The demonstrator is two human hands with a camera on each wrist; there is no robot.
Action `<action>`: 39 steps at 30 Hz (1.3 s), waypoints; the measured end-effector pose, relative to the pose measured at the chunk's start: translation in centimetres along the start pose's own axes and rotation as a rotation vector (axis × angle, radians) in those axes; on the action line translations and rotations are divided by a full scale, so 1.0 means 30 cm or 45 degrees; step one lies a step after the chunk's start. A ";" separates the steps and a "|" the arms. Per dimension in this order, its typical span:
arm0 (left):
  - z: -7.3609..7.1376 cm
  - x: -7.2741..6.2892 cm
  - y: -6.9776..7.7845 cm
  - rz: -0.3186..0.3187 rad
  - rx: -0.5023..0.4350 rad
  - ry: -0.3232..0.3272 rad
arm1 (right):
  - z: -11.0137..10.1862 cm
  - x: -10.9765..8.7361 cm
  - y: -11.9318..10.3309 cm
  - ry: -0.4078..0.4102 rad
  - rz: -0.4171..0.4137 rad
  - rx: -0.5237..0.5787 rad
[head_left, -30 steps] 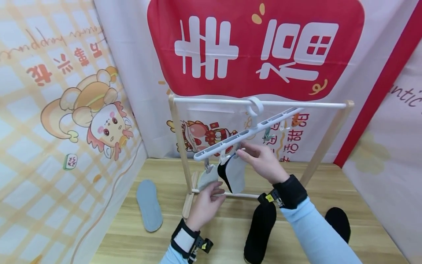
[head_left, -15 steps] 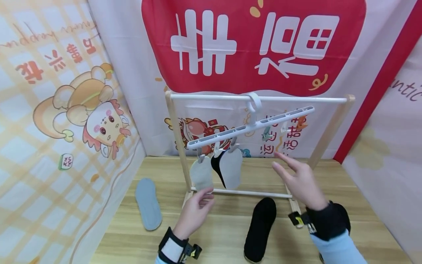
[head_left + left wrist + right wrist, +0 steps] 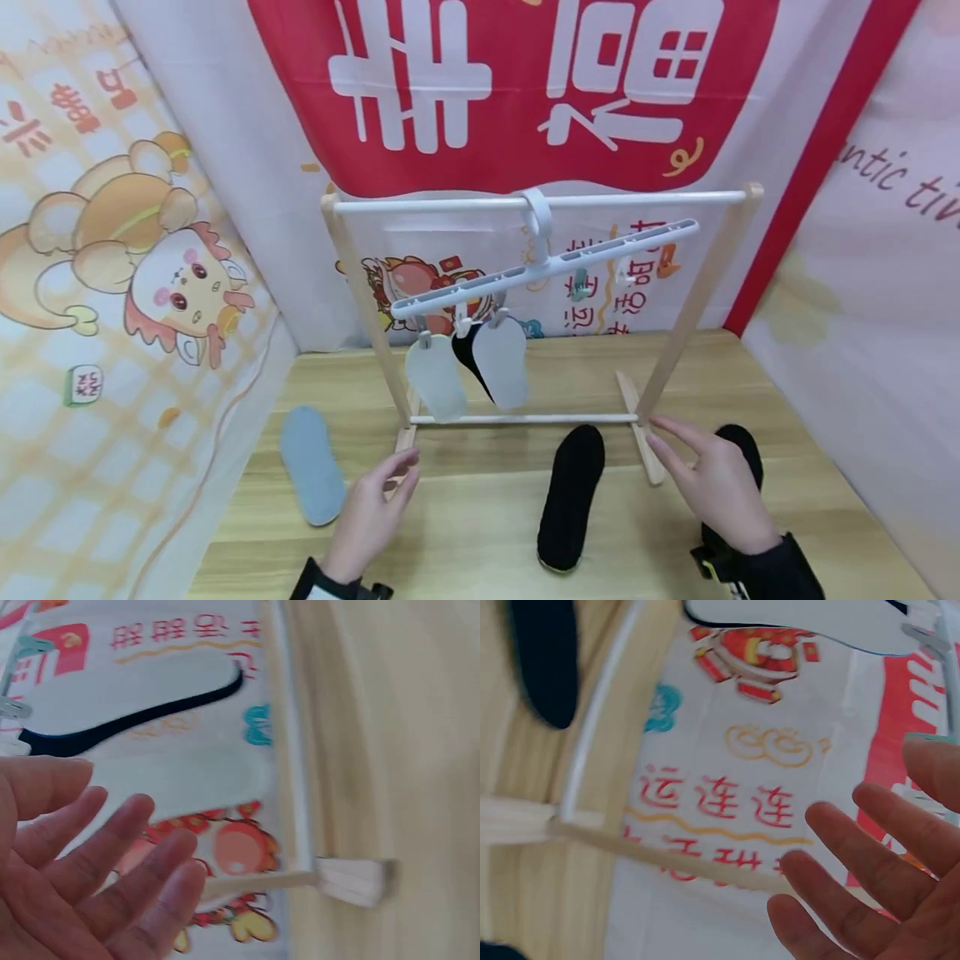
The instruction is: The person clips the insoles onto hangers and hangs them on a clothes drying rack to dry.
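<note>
A white clip hanger (image 3: 543,265) hangs tilted from the top bar of a small rack (image 3: 540,202). Clips on its left half hold a pale insole (image 3: 437,382) and a whitish insole (image 3: 504,363) with a black edge. My left hand (image 3: 372,510) hovers over the floor at front left, between the rack's left foot and a grey-blue insole (image 3: 311,467), fingers loosely bent and holding nothing. Beside the rack's right foot, my right hand (image 3: 716,483) is held with spread fingers, nothing in it, partly covering a black insole (image 3: 742,446). Another black insole (image 3: 572,500) lies front centre.
Wooden feet (image 3: 641,433) of the rack stick out toward me on the wood-grain surface. More clips, one green (image 3: 579,285) and one orange (image 3: 667,262), hang at the hanger's right half. Printed cloth walls (image 3: 862,350) enclose the sides and back.
My right hand has let go near the whitish insole's clip and moved right and down to the rack's right foot. My left hand has drawn away from the pale insole, down and left.
</note>
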State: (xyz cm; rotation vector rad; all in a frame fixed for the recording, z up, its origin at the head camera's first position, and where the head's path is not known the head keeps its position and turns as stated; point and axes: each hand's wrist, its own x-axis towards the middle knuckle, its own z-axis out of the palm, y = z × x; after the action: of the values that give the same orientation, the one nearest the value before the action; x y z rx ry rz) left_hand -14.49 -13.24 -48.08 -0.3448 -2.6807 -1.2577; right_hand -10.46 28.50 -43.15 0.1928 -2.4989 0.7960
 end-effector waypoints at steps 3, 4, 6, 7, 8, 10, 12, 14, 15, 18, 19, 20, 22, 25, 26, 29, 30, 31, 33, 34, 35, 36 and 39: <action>-0.017 -0.040 -0.051 0.003 0.045 0.068 | 0.043 -0.017 0.016 -0.003 -0.023 0.008; -0.024 -0.050 -0.068 0.006 0.056 0.098 | 0.061 -0.018 0.024 -0.021 -0.010 0.020; -0.038 -0.064 -0.094 0.000 0.080 0.142 | 0.098 -0.020 0.039 -0.040 -0.003 0.043; -0.045 -0.069 -0.103 -0.002 0.086 0.161 | 0.114 -0.020 0.045 -0.052 0.003 0.058; -0.050 -0.071 -0.109 0.003 0.085 0.180 | 0.128 -0.018 0.050 -0.062 0.007 0.069; -0.058 -0.071 -0.111 0.007 0.087 0.212 | 0.144 -0.014 0.055 -0.070 0.010 0.089; -0.062 -0.063 -0.101 0.006 0.080 0.226 | 0.146 -0.011 0.059 -0.063 0.001 0.094; -0.057 -0.047 -0.087 0.005 0.069 0.225 | 0.140 -0.013 0.069 -0.060 0.020 0.093; -0.053 -0.037 -0.079 0.000 0.068 0.216 | 0.136 -0.015 0.076 -0.056 0.029 0.090; -0.034 -0.009 -0.056 0.001 0.041 0.179 | 0.130 -0.027 0.100 -0.058 0.067 0.081; -0.026 -0.003 -0.051 0.004 0.029 0.169 | 0.130 -0.033 0.107 -0.067 0.079 0.080; -0.019 0.001 -0.045 0.008 0.018 0.163 | 0.133 -0.039 0.114 -0.081 0.092 0.078; -0.003 0.004 -0.038 0.017 -0.009 0.153 | 0.142 -0.052 0.125 -0.113 0.127 0.080; 0.022 0.001 -0.030 0.031 -0.029 0.123 | 0.164 -0.071 0.132 -0.169 0.198 0.092; 0.031 0.000 -0.028 0.035 -0.038 0.109 | 0.173 -0.076 0.131 -0.198 0.231 0.093; 0.052 -0.006 -0.018 0.034 -0.061 0.060 | 0.206 -0.085 0.117 -0.323 0.325 0.097; 0.057 -0.006 -0.013 0.031 -0.072 0.047 | 0.221 -0.084 0.110 -0.371 0.352 0.096; 0.062 -0.006 -0.006 0.025 -0.078 0.036 | 0.239 -0.082 0.102 -0.414 0.380 0.092; 0.069 -0.001 0.013 0.024 -0.093 0.014 | 0.281 -0.074 0.087 -0.477 0.414 0.078; 0.072 0.004 0.025 0.028 -0.100 0.001 | 0.304 -0.070 0.081 -0.495 0.427 0.066; 0.076 0.011 0.038 0.036 -0.110 -0.014 | 0.328 -0.065 0.077 -0.504 0.434 0.046; 0.079 0.019 0.052 0.045 -0.122 -0.029 | 0.351 -0.061 0.074 -0.504 0.440 0.020; 0.094 0.050 0.098 0.097 -0.169 -0.073 | 0.409 -0.054 0.077 -0.484 0.452 -0.077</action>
State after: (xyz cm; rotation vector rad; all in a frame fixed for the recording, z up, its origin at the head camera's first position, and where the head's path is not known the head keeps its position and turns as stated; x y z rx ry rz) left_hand -15.24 -9.03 -47.34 -0.5029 -2.6090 -1.4270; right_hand -14.90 23.33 -53.73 -0.1408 -2.9635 0.8872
